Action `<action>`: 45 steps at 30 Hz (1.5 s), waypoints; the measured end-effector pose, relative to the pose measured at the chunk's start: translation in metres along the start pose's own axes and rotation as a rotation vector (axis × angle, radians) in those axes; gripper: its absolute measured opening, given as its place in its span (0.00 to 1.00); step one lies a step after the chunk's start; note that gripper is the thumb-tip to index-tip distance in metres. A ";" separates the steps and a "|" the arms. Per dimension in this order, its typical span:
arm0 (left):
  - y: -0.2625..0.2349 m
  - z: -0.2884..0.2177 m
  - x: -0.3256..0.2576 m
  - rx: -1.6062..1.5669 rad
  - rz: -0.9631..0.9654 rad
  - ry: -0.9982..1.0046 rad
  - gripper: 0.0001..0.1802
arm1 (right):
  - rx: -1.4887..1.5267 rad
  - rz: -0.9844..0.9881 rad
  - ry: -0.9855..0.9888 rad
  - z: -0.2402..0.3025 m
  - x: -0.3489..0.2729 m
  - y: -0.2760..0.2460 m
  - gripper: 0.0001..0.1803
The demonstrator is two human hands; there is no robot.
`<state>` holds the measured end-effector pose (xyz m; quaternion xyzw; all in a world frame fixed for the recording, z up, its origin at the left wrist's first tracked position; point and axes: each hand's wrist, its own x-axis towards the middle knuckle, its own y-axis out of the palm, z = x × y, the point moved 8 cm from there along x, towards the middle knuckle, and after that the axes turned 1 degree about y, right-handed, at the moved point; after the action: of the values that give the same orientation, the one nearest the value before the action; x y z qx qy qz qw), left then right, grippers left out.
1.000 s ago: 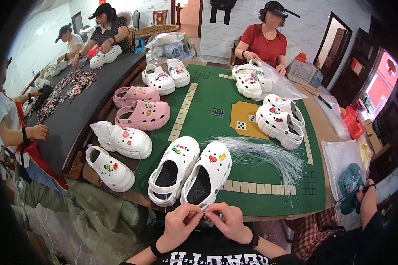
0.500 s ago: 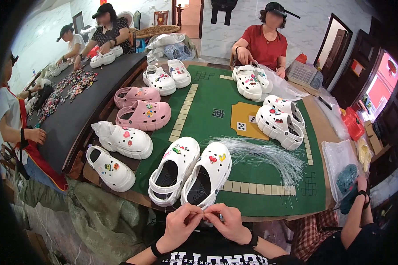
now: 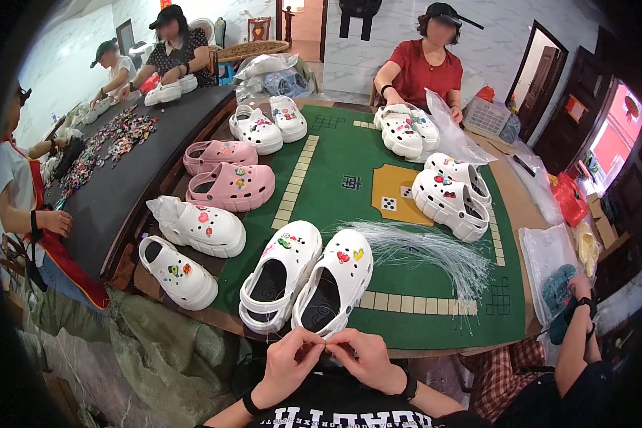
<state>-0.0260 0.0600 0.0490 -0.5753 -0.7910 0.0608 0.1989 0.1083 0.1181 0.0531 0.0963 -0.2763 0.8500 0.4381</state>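
At the table's near edge, my left hand (image 3: 292,362) and my right hand (image 3: 365,359) meet, thumbs and forefingers pinched together. Whatever lies between the fingertips is too small to make out. They are right by the heel of a white clog (image 3: 349,250) with red and yellow charms. Its mate, another white clog (image 3: 292,246) with colourful charms, stands at its left, toe pointing away from me. Faint clear strands show near the heels. To the right, a bundle of thin clear plastic strands (image 3: 435,253) lies fanned over the green mat (image 3: 335,185).
White clogs (image 3: 178,273) and pink clogs (image 3: 232,187) line the left side; more white clogs (image 3: 451,197) stand at right. Across the table, a person in red handles a clear bag (image 3: 446,121) beside clogs. Loose charms (image 3: 114,139) cover the dark table at left, where others work.
My hands stay pinched together in nearly the same place. Across the table, the person in red has lifted the clear bag and lowered a hand behind the clogs.
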 end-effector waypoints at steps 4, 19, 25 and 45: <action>0.000 0.001 -0.001 0.007 -0.011 0.047 0.07 | -0.010 -0.014 -0.010 0.001 0.000 0.001 0.08; -0.022 0.004 -0.001 -0.074 -0.235 -0.029 0.15 | 0.411 -0.143 0.291 -0.027 0.007 -0.035 0.06; -0.045 -0.005 0.004 0.279 -0.318 0.184 0.11 | 0.332 -0.111 0.247 -0.017 0.015 -0.040 0.05; -0.070 0.000 0.009 0.177 -0.396 0.153 0.22 | -0.109 -0.001 0.137 -0.004 0.033 -0.049 0.07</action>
<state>-0.0898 0.0451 0.0737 -0.3923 -0.8627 0.0460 0.3158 0.1281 0.1652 0.0822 0.0142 -0.2916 0.8380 0.4609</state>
